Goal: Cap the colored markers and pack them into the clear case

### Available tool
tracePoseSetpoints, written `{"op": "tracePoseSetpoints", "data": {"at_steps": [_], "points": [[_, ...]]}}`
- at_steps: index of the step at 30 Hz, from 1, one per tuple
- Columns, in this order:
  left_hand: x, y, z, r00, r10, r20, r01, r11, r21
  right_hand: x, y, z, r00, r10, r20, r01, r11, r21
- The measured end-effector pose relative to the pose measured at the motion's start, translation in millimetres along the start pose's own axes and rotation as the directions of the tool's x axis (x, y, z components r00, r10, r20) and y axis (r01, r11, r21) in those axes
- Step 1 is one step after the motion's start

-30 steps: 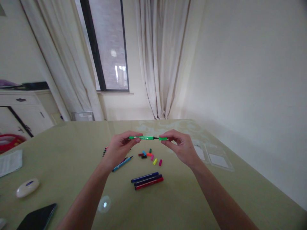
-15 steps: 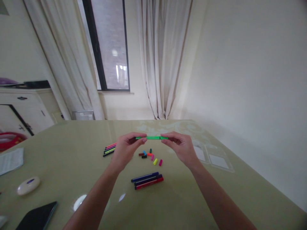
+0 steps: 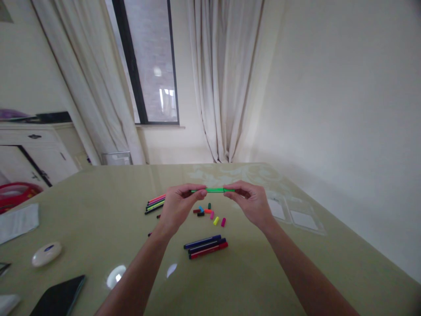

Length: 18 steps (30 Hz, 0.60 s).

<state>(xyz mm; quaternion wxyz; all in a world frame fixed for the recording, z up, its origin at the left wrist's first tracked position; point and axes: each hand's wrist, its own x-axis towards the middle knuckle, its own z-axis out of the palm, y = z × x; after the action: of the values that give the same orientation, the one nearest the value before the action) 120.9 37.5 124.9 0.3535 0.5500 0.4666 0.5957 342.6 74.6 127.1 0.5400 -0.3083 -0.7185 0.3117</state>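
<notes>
A green marker (image 3: 215,190) is held level above the table between my two hands. My left hand (image 3: 180,202) pinches its barrel. My right hand (image 3: 250,202) pinches the capped right end, where a dark line shows at the joint. Beneath lie several loose caps, among them a yellow cap (image 3: 216,220), a magenta cap (image 3: 223,222) and a black cap (image 3: 200,214). Nearer to me rest a blue marker (image 3: 202,242), a dark navy marker (image 3: 207,245) and a red marker (image 3: 208,250), side by side. Several more markers (image 3: 154,205) lie partly behind my left hand.
On the left of the table (image 3: 98,210) are a white computer mouse (image 3: 47,254), a dark flat device (image 3: 57,296) and a paper sheet (image 3: 19,223). Clear plastic cases (image 3: 303,220) lie at the right. A wall (image 3: 355,131) runs along the right edge.
The view has shifted slightly, so the table's things appear a little further right. Both hands keep the same hold on the green marker.
</notes>
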Motion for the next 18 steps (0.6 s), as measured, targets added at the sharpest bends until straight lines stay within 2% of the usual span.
{"op": "tracePoseSetpoints", "data": {"at_steps": [3, 5, 6, 7, 8, 9, 11, 14, 18], "points": [[7, -4, -14.0, 0.991, -0.003, 0.131, -0.014, 0.991, 0.129, 0, -1, 2, 0.99, 0.049, 0.132, -0.043, 0.998, -0.053], [13, -13, -33.1, 0.975, -0.006, 0.222, -0.063, 0.951, 0.303, -1, 3, 4, 0.969, 0.08, 0.234, -0.048, 0.989, -0.139], [17, -18, -44.5, 0.975, -0.013, 0.221, -0.085, 0.9, 0.428, -2, 8, 7, 0.958, 0.101, 0.269, -0.053, 0.983, -0.178], [19, -24, -56.2, 0.977, -0.041, 0.209, -0.096, 0.794, 0.601, -3, 14, 10, 0.948, 0.124, 0.292, -0.064, 0.976, -0.208], [21, -31, -67.3, 0.977, -0.099, 0.19, -0.088, 0.624, 0.777, -5, 22, 13, 0.94, 0.154, 0.306, -0.086, 0.971, -0.223], [21, -38, -77.0, 0.971, -0.171, 0.167, -0.07, 0.463, 0.884, -7, 31, 17, 0.927, 0.187, 0.327, -0.114, 0.967, -0.23], [21, -50, -90.2, 0.956, -0.258, 0.143, -0.051, 0.332, 0.942, -12, 49, 23, 0.891, 0.252, 0.377, -0.172, 0.957, -0.233], [17, -64, -94.3, 0.934, -0.322, 0.153, -0.049, 0.309, 0.95, -19, 65, 31, 0.825, 0.311, 0.472, -0.178, 0.935, -0.305], [15, -74, -88.1, 0.914, -0.378, 0.149, -0.042, 0.275, 0.96, -27, 66, 33, 0.75, 0.337, 0.569, -0.144, 0.923, -0.357]]}}
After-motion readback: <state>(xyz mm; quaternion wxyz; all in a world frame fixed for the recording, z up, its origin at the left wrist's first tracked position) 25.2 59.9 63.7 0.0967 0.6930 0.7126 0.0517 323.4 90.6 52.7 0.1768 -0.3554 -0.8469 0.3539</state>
